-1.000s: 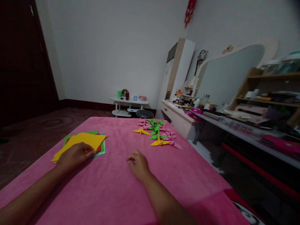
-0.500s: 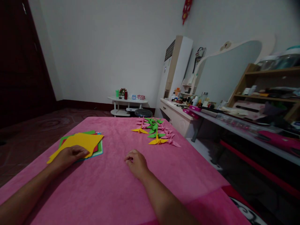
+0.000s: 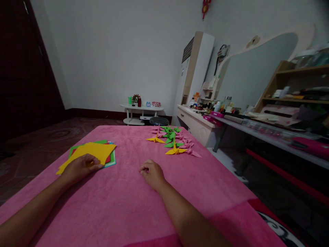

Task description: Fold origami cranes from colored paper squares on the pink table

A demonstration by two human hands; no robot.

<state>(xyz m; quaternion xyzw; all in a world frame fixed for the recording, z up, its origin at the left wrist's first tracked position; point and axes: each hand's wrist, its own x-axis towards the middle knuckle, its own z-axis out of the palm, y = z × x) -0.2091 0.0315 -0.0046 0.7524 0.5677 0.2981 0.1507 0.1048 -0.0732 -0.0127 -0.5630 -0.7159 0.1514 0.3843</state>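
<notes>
A pink cloth (image 3: pixel 123 192) covers the table in front of me. My left hand (image 3: pixel 79 167) lies on the near edge of a stack of coloured paper squares (image 3: pixel 99 152), yellow sheet on top, with its fingers curled onto the sheet. My right hand (image 3: pixel 152 173) rests on the cloth in the middle, fingers curled in loosely, nothing visible in it. Farther back lie several folded paper cranes (image 3: pixel 172 141) in pink, green and yellow.
A white dresser (image 3: pixel 197 127) crowded with small bottles stands to the right, beside a long shelf and a wooden rack (image 3: pixel 290 92). A tall white air conditioner (image 3: pixel 195 68) stands in the corner, and a low white side table (image 3: pixel 141 113) stands against the far wall.
Both hands stay in much the same place. The view has tilted a little, and the left hand's fingers sit slightly farther onto the yellow sheet.
</notes>
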